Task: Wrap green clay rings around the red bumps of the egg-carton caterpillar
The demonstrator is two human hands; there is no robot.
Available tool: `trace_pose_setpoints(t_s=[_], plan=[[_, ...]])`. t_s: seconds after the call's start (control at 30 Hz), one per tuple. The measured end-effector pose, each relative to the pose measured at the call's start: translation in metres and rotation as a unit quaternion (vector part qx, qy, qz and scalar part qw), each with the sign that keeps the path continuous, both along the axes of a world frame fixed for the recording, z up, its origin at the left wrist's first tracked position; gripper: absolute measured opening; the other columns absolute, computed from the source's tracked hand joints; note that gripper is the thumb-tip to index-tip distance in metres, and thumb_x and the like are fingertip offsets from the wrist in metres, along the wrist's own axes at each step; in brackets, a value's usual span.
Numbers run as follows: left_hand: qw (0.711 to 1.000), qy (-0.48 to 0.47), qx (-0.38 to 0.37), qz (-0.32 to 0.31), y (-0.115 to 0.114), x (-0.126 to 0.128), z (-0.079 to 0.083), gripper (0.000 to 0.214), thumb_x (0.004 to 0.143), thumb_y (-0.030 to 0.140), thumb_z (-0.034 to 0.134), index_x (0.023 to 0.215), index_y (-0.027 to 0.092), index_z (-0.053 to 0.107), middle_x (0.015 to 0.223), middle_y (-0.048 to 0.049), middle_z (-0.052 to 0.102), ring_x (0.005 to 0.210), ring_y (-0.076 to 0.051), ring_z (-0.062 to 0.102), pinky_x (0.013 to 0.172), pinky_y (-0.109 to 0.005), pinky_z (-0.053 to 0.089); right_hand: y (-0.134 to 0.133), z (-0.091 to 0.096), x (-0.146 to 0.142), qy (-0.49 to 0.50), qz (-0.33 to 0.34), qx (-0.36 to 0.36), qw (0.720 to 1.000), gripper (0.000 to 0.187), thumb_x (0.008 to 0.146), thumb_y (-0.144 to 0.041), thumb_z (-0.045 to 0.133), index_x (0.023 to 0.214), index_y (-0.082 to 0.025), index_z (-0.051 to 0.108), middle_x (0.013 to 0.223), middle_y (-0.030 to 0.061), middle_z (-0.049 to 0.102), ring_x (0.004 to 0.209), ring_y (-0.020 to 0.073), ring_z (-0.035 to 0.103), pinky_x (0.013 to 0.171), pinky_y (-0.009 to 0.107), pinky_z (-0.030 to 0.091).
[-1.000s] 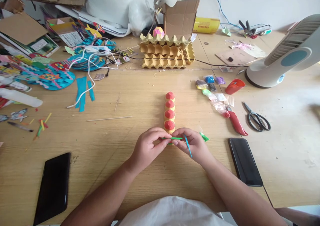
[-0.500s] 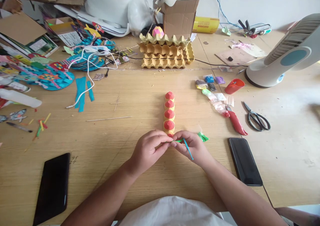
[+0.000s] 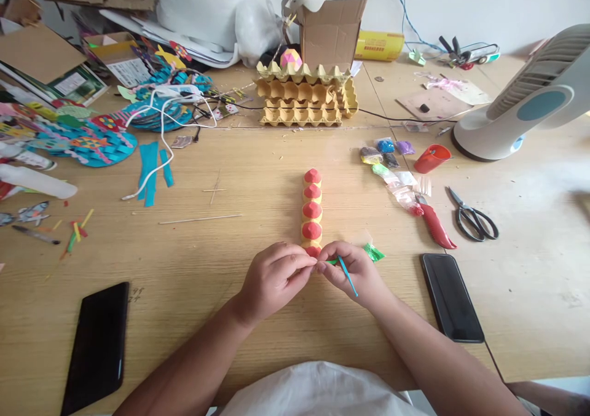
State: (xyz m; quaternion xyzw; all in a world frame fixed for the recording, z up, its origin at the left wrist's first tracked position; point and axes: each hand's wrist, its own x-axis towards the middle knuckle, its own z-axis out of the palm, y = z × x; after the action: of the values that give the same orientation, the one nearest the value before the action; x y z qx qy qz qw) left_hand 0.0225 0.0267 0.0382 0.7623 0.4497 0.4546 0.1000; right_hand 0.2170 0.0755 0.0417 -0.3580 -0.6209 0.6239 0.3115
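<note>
A row of yellow egg-carton cups with red caps (image 3: pixel 312 210) runs away from me down the middle of the table. At its near end, my left hand (image 3: pixel 276 278) is pinched, thumb against fingers. Whatever it grips is hidden or too small to name. My right hand (image 3: pixel 353 274) meets it fingertip to fingertip. A thin blue stick (image 3: pixel 348 276) slants out from the right hand's fingers, and a bit of green material (image 3: pixel 332 261) shows beside it. Just beyond that hand lies a shiny green wrapper (image 3: pixel 373 252).
Right of the row are bagged clay pieces (image 3: pixel 386 145), a red cup (image 3: pixel 432 158), a red-handled knife (image 3: pixel 436 224), scissors (image 3: pixel 472 218) and a phone (image 3: pixel 452 298). Another phone (image 3: pixel 96 345) lies left. Egg cartons (image 3: pixel 302 116) and a fan (image 3: pixel 511 109) stand farther back.
Less of the green material shows between my fingertips, and more of the nearest red cap is visible. Both hands have shifted only slightly; the blue stick stays in the right.
</note>
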Motion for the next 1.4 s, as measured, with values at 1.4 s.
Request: trace_pose_setpoints(t_s=[1.4], plan=[[0.935,0.222,-0.266,-0.074,0.079,0.094,0.006,0.018,0.093,0.016,0.061,0.096,0.023,0.077,0.096,-0.0035,0.076,0.09,-0.023,0.07,0.066,-0.03,0.048,0.042,0.002,0.041,0.046,-0.302,0.038,0.951,0.016,0.09,-0.036,0.072,0.084,-0.022,0.067,0.076,0.0001,0.067,0.069,0.0155,0.057,0.064,0.028,0.044]])
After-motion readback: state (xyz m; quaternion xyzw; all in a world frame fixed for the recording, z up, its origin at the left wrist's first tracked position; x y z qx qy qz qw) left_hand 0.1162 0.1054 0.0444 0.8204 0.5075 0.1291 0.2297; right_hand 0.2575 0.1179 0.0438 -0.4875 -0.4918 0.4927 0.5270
